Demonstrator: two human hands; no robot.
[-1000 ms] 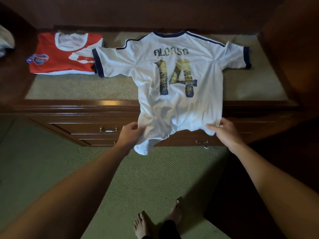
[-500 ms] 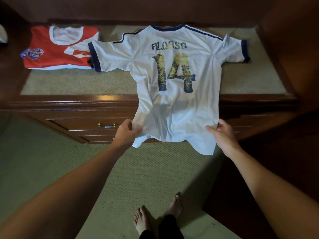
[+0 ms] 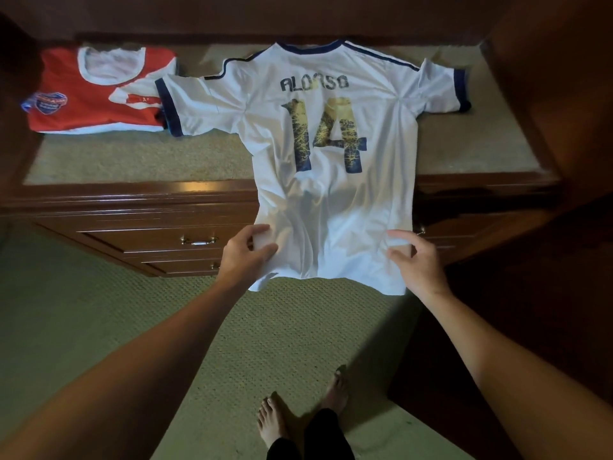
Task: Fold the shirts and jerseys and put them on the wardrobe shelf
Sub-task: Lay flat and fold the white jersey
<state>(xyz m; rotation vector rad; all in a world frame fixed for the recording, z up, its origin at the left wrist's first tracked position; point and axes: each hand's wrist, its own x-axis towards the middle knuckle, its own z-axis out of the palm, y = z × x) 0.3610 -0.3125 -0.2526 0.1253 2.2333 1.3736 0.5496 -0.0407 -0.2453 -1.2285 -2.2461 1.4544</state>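
Note:
A white jersey with navy trim, printed ALONSO 14, lies back-up on the wardrobe shelf, sleeves spread. Its lower half hangs over the shelf's front edge. My left hand pinches the hem's left side between thumb and fingers. At the hem's right side, my right hand has thumb and fingers spread around the cloth edge, and whether it grips is unclear. A folded red and white jersey sits at the shelf's back left, partly under the white jersey's left sleeve.
Drawers with metal handles sit below the shelf. Dark wooden wardrobe walls rise on the right and left. Green carpet covers the floor, with my bare feet at the bottom.
The hem, bunched a second ago, now hangs flatter and straighter. Both hands shifted slightly along the hem, and the right hand's fingers have loosened and spread.

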